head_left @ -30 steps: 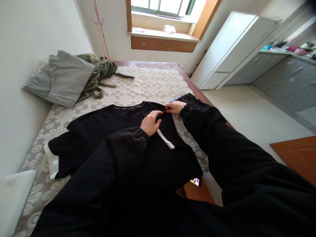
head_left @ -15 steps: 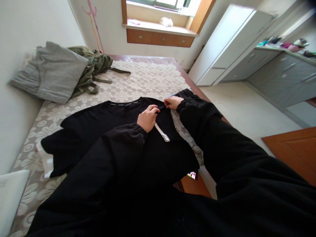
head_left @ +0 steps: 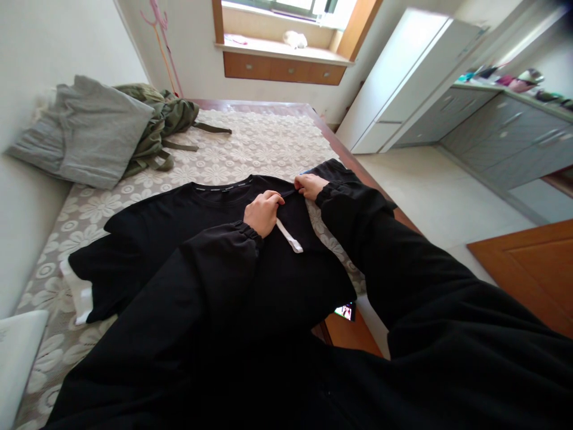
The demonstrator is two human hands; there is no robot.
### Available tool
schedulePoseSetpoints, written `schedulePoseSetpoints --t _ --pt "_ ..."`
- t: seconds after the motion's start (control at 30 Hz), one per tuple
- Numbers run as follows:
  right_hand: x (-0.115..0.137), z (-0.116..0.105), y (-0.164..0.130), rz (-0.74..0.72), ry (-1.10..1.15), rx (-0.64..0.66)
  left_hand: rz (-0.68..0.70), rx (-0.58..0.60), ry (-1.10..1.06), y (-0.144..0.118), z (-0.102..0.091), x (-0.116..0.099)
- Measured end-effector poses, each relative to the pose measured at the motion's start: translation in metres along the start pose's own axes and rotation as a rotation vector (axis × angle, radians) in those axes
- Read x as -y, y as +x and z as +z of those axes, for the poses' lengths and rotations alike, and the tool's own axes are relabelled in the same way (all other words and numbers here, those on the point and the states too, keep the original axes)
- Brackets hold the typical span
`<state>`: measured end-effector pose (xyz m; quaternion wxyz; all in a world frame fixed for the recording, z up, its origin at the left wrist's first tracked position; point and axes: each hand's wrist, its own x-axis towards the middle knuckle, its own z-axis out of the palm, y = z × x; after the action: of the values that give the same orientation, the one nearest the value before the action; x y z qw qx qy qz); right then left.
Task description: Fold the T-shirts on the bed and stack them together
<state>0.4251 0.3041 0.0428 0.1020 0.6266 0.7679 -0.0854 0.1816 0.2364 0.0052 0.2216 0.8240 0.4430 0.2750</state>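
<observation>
1. The left hand (head_left: 262,212) rests on the black shirt (head_left: 188,239), near its right shoulder. Its fingers are curled and pressed together, and the fingertips pinch a fold of the black cloth.
2. The right hand (head_left: 308,186) is just to the right of the left hand and a little farther. Its fingers are also closed, and they pinch the same edge of cloth at the shoulder, so a short piece of fabric runs between the two hands.
3. Both arms wear long black sleeves with elastic cuffs, and they cover much of the near part of the view.
4. A white strip (head_left: 289,236) lies on the shirt, just under the left hand. It goes from the hand toward the near right, at a slant.
5. The black shirt lies flat and spread on the bed, in the middle of the scene, with its collar (head_left: 221,187) on the far side. Its left sleeve reaches to the left, and a white band shows at that sleeve's end.
6. The bed has a cover with white flower pattern (head_left: 259,143), and it shows on the far side and on the left of the shirt.
7. At the far left of the bed, by the wall, lies a grey garment (head_left: 89,131), and an olive green garment (head_left: 165,122) with straps touches its right side.
8. A window sill with wooden drawers (head_left: 282,68) is far behind the bed.
9. On the right, well apart from the bed, stand a white cabinet (head_left: 403,77) and grey cabinets (head_left: 505,137).
</observation>
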Motion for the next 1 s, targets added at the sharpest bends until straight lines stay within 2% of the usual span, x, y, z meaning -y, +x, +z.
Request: schedulePoseSetpoints --t 0.17,0.27,0.37,0.43,0.63,0.77,1.0 --pt "0.016 -0.002 -0.014 0.008 -0.03 -0.07 0.012 0.011 0.037 0.001 0.004 0.004" --pt "0.041 0.002 -0.022 -0.098 0.006 -0.236 0.02 0.02 0.052 0.003 0.006 0.006" --pt "0.066 0.017 -0.027 -0.229 0.142 -0.342 0.015 0.025 0.063 0.005 0.008 0.009" --pt "0.074 0.032 -0.027 -0.218 0.195 -0.364 0.016 0.027 0.064 0.006 0.008 0.01" --pt "0.057 0.066 -0.02 -0.071 0.24 -0.344 0.028 0.022 0.033 0.007 0.011 0.013" --pt "0.051 0.068 -0.017 -0.032 0.211 -0.29 0.021 0.014 0.023 0.007 0.011 0.013" --pt "0.058 0.066 -0.018 -0.02 0.159 -0.249 -0.002 0.028 0.065 0.004 0.007 0.006"
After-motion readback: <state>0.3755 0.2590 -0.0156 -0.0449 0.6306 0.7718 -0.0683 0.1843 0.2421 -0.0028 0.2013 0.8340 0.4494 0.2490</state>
